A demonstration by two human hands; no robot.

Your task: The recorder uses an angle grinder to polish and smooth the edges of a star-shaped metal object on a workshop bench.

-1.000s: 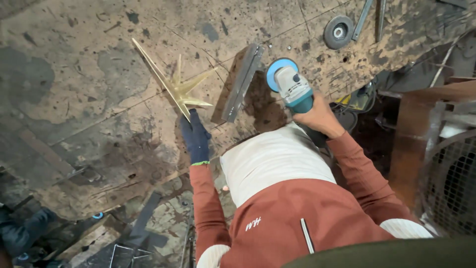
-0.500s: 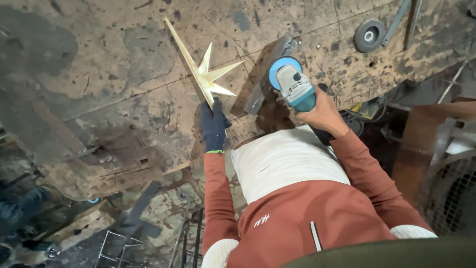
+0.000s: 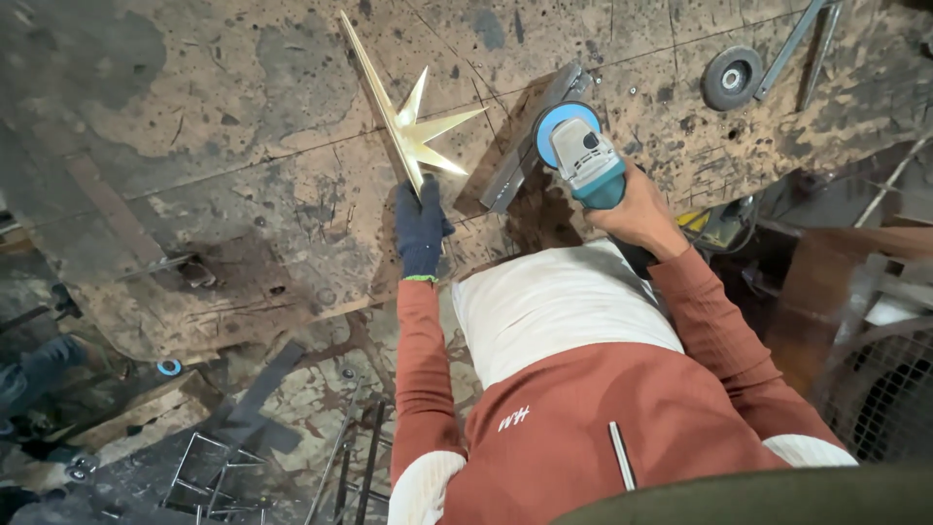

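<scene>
Stained workbench (image 3: 243,146): gloved left hand (image 3: 420,228) closed on stiff, pointy brass star (image 3: 413,136) below its spikes; right hand (image 3: 637,209) wraps grinder (image 3: 583,156).

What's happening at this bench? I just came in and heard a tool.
A person is at a worn, stained workbench. The gloved left hand holds the lower end of a brass-coloured star-shaped metal piece that lies on the bench. The bare right hand grips an angle grinder with a blue disc, held just right of the star and apart from it, over a grey metal bar. A spare grinding disc lies further right.
</scene>
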